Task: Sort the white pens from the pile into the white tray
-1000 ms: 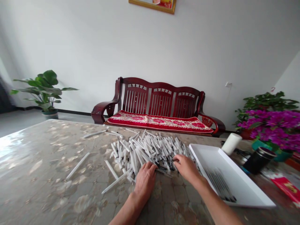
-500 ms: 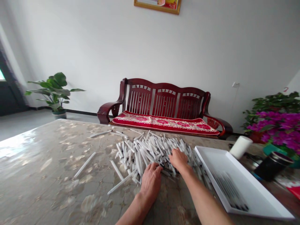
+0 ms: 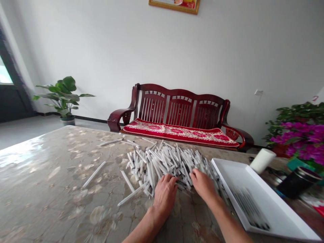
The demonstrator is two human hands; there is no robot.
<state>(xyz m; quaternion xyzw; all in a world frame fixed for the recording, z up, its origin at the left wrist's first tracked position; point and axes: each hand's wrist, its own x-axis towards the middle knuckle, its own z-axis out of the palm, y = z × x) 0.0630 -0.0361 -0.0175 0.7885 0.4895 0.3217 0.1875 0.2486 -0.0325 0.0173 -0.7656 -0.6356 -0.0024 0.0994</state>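
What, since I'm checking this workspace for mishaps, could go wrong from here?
The loose pile of white sticks might slide apart, with the left hand and right hand at its near side. The right forearm passes close to the white tray and could nudge it, jostling the sticks inside. The lone stick left of the pile might roll.

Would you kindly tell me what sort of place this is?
Probably a living room, judging by the wooden bench with its red patterned cover, the framed picture and the potted plant.

Dark red bench (image 3: 180,105), white wall (image 3: 202,50)
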